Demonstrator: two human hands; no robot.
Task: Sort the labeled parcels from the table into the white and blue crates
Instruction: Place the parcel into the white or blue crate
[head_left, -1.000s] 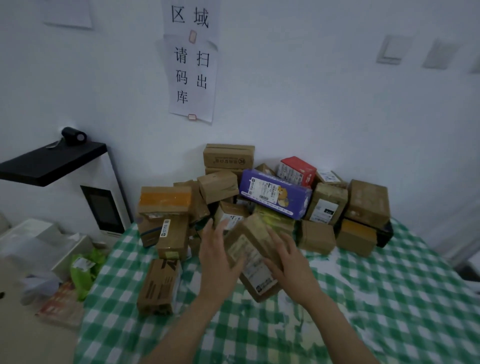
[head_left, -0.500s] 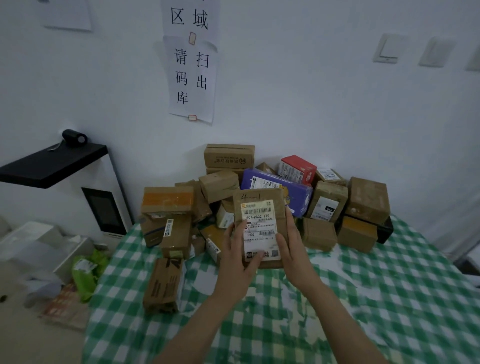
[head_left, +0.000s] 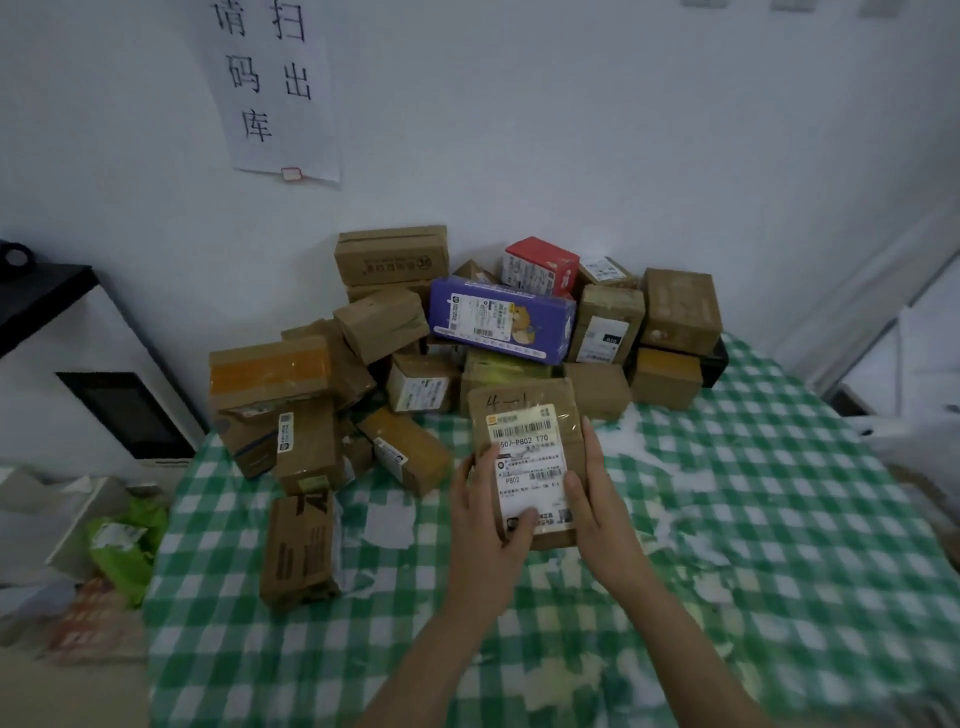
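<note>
I hold a brown cardboard parcel (head_left: 524, 415) upright over the table, its white shipping label facing me and "4-1" handwritten at its top. My left hand (head_left: 488, 514) grips its left edge with the thumb across the label. My right hand (head_left: 597, 499) grips its right edge. Behind it a pile of parcels (head_left: 384, 322) leans against the wall, among them a purple box (head_left: 498, 322) and a red box (head_left: 540, 265). No white or blue crate can be made out for certain.
The table wears a green-and-white checked cloth (head_left: 753, 519). A lone brown box (head_left: 301, 551) lies at the front left. A white cabinet with a dark screen (head_left: 124, 415) stands left of the table, with green bags (head_left: 124, 545) on the floor. A paper sign (head_left: 275, 88) hangs on the wall.
I lifted the parcel out of the pile and turned it so its label faces me. The camera then tilted down and came closer to the parcel.
</note>
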